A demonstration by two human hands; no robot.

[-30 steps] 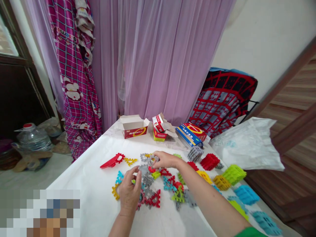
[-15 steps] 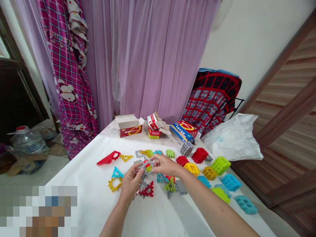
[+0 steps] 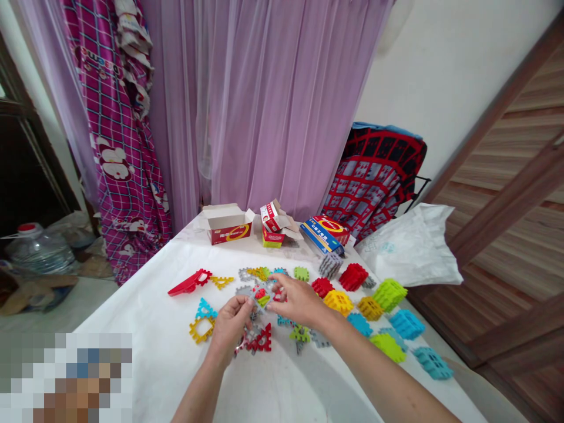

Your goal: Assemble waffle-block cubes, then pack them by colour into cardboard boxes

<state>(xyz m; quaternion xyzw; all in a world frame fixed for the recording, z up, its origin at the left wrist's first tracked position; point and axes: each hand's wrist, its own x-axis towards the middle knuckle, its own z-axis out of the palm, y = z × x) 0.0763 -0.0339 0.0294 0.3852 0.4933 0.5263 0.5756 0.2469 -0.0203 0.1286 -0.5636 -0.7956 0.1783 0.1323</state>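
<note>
— Hands first, please. What do you see from your end?

— I see both meeting over the middle of the table (image 3: 145,358). My left hand (image 3: 229,329) has thumb and fingers pinched together on a gray toothed tile (image 3: 245,292), and my right hand (image 3: 297,301) is closed on the other side of the same small bundle, where a red and a lime piece (image 3: 262,296) are stuck in with the gray one. The bundle is lifted just off the white cloth.

— And directly under them?

— Loose flat pieces lie below: a red triangle (image 3: 261,342) touching gray ones just by my left wrist, a green piece (image 3: 301,333) under my right wrist, and a blue triangle (image 3: 204,309) above a yellow square frame (image 3: 200,330) to the left.

— Further out?

— Toward the left edge there is a red wedge-shaped piece (image 3: 188,284) with a yellow triangle (image 3: 221,282) just beside it. Along the right edge I see built cubes in a loose row: red cube (image 3: 352,276), yellow cube (image 3: 338,302), lime cube (image 3: 390,294), blue cube (image 3: 406,324), with a gray cube (image 3: 329,265) behind them.

— The far edge?

— An open red carton (image 3: 228,223) sits at the far left corner, a torn one (image 3: 275,224) just beside it, and a blue box (image 3: 324,234) to their right. A white plastic bag (image 3: 414,247) hangs over the far right corner.
</note>
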